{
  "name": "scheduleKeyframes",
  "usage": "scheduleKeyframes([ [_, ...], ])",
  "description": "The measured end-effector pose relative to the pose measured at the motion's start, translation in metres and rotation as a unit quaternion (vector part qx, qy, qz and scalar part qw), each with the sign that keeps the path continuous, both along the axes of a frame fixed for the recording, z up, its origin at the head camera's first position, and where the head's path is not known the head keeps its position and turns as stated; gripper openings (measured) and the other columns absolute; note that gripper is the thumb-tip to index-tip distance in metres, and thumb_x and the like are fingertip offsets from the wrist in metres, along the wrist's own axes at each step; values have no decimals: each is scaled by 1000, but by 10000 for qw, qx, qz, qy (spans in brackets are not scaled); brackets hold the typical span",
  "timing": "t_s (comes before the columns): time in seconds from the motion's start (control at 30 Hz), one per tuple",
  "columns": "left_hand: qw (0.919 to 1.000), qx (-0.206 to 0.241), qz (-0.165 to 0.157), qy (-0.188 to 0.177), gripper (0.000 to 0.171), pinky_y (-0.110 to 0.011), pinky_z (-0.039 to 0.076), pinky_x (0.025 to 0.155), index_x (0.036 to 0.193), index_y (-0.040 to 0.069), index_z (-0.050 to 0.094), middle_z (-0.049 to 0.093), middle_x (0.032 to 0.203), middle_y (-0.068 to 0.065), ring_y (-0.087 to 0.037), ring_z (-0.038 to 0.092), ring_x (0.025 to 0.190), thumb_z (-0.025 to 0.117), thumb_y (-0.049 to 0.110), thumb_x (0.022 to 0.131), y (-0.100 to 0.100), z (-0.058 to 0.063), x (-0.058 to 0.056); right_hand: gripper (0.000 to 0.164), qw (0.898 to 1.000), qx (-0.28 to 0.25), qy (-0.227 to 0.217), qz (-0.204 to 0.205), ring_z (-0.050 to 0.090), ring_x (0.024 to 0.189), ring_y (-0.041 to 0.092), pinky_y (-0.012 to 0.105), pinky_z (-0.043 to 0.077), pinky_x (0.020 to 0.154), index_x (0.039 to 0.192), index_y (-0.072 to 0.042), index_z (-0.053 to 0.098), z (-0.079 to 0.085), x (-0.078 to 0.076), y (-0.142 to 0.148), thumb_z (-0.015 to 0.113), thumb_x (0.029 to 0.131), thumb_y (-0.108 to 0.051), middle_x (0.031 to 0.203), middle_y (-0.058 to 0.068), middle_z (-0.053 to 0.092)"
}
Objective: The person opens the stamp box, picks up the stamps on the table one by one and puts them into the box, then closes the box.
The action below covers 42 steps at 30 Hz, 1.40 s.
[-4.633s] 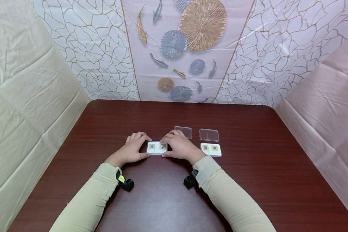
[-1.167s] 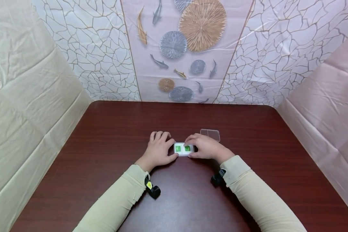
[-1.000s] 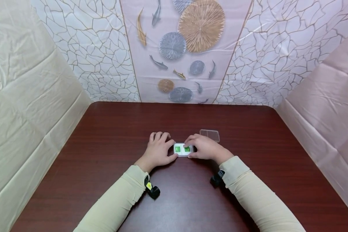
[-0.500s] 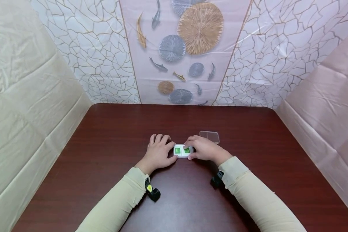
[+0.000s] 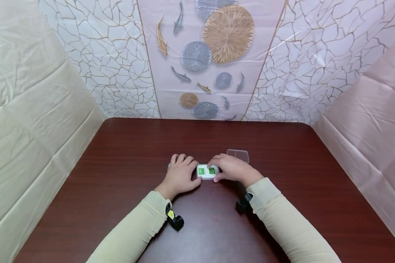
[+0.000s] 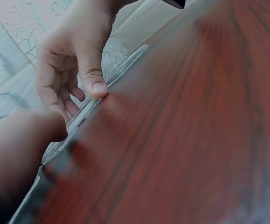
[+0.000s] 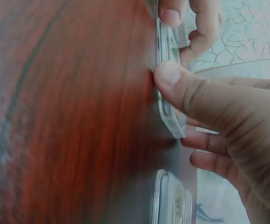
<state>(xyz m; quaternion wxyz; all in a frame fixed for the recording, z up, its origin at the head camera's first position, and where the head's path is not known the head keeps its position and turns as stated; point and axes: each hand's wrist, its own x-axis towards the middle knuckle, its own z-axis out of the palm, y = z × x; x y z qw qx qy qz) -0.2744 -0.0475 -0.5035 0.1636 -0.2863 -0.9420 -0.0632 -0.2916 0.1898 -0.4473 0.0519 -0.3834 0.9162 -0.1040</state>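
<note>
A flat clear plastic case [image 5: 204, 172] with a white insert and two green stamp-like squares lies on the table between my hands. My left hand [image 5: 180, 174] holds its left end, thumb at the near edge and index finger at the far one. My right hand [image 5: 232, 170] grips the right end the same way, index fingertip over the right-hand square. In the right wrist view both thumbs press the near edge of the case [image 7: 173, 125]. The left wrist view shows layered clear edges on the case [image 6: 128, 64]; whether they are fully seated I cannot tell.
A clear lid [image 5: 238, 155] lies behind my right hand. Another case [image 7: 168, 200] sits beside it, hidden from the head view. A further clear edge [image 6: 26, 198] shows beneath my left hand. A patterned cloth [image 5: 197, 87] hangs behind the dark red table [image 5: 145, 135].
Both hands have shifted right from a case with brownish squares to the green-square case. The clear lid behind that middle case has left its spot. Over the last second the hands have barely moved.
</note>
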Motion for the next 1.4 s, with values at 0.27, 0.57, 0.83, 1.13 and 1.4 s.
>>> scheduleKeyframes([
  [0.27,9998,142,61,-152,63,-52,29,103,129,15,63,60,126,0,-28,47,117,59,57,82,1,-2,-1,47,9959,-658,388,-486,61,118,30,49,46,101,127,-7,68,10,-19,47,81,86,-27,125,10,68],
  [0.57,9997,256,45,0,67,-51,28,102,134,16,60,59,130,0,-27,46,118,56,59,83,17,2,3,47,9860,-696,-22,-1512,60,118,35,54,45,100,129,-2,65,0,-39,105,79,87,-19,128,18,65],
  [0.83,9995,305,30,-112,66,-51,27,104,135,18,58,57,132,1,-25,44,119,55,61,84,44,3,8,47,9883,-525,-282,-1404,56,126,38,55,45,102,130,-4,66,-9,-41,110,79,88,-18,135,18,61],
  [1.13,9992,302,33,-241,68,-51,27,104,135,19,58,56,134,2,-25,43,122,55,63,84,60,3,11,33,9922,-586,-66,-1096,62,118,35,53,48,98,118,-5,74,-10,-39,113,77,87,-16,125,17,67],
  [1.4,9996,249,61,-144,70,-50,27,104,136,20,58,56,134,3,-24,43,121,55,65,83,69,2,11,30,9910,-804,-238,-1048,65,112,28,50,51,95,113,-11,76,-6,-25,113,80,85,-20,119,9,71],
])
